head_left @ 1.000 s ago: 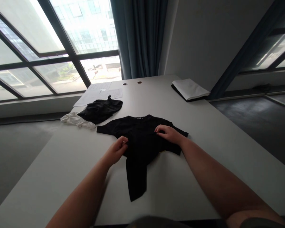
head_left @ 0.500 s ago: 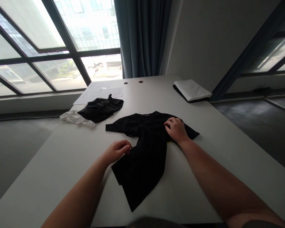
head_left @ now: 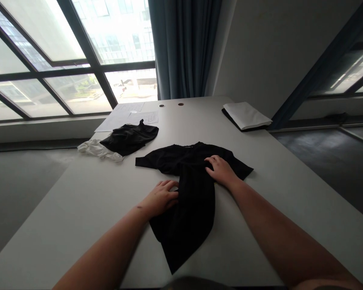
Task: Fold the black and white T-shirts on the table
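Centrally, a black shirt point(head_left: 196, 205) is lying on a white table point(head_left: 260, 225), its collar facing the top of the frame, its sleeves spreading left and right, and its folded body tapering to a point at bottom centre. Left of centre, the person's left hand point(head_left: 161, 197) is resting at the left edge of the folded part, fingers bending loosely and closely set; whether they are pinching fabric cannot be told. Right of centre, the right hand point(head_left: 220, 170) is lying over the shirt's upper body, fingers gently curving and slightly parted; whether they are gripping cloth cannot be told either. At middle left, a crumpled black cloth point(head_left: 130, 139) is partly overlapping a white cloth point(head_left: 98, 150), while printed papers point(head_left: 116, 119) are lying just beyond. Toward the upper right, a folded white cloth point(head_left: 246, 115) is resting on a dark item point(head_left: 232, 121). At top centre, a blue curtain point(head_left: 184, 48) is hanging beside a window point(head_left: 63, 94).
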Motion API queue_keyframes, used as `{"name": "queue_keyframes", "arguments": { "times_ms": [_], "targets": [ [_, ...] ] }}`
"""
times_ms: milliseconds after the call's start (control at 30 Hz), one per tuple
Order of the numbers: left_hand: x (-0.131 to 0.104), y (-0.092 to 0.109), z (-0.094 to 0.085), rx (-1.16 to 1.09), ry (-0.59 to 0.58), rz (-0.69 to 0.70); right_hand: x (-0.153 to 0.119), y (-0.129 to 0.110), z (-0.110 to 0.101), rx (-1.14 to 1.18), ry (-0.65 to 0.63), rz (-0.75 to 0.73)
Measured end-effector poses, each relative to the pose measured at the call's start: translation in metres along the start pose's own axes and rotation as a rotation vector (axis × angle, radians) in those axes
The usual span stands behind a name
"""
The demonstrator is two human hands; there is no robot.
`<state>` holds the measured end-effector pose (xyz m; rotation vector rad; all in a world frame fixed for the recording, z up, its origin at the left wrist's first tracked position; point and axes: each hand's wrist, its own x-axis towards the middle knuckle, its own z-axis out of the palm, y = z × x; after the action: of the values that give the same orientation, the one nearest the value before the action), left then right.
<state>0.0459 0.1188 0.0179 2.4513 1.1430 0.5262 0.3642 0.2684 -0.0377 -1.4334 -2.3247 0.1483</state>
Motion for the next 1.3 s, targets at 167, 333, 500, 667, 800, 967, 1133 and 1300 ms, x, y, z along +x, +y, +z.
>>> {"name": "queue_keyframes", "arguments": {
  "times_ms": [167,333,500,667,800,967,1133,1300],
  "targets": [
    [-0.005,0.013,-0.011,-0.589,0.049,-0.061,0.006,0.014,0.001,0.031,-0.03,0.037],
    [-0.015,0.013,-0.028,-1.045,0.277,-0.234,0.016,0.035,-0.004,0.032,-0.064,0.033],
    [-0.021,0.001,-0.044,-1.06,-0.221,-0.302,0.026,0.048,-0.006,0.065,-0.092,0.002],
    [-0.018,-0.008,-0.03,-0.759,-0.224,-0.377,0.027,0.057,-0.007,0.136,-0.049,-0.052],
    [-0.012,-0.036,-0.01,0.009,0.354,-0.474,0.023,0.06,-0.007,0.146,-0.023,-0.051],
    [0.0,-0.095,-0.003,0.298,0.491,-0.685,0.027,0.06,-0.004,0.033,-0.043,0.068],
    [0.028,-0.127,-0.019,0.344,0.413,-0.742,0.032,0.056,-0.004,-0.059,-0.062,0.291],
    [0.043,-0.135,-0.028,0.354,0.396,-0.747,0.028,0.055,-0.006,-0.079,-0.096,0.276]
  ]
}}
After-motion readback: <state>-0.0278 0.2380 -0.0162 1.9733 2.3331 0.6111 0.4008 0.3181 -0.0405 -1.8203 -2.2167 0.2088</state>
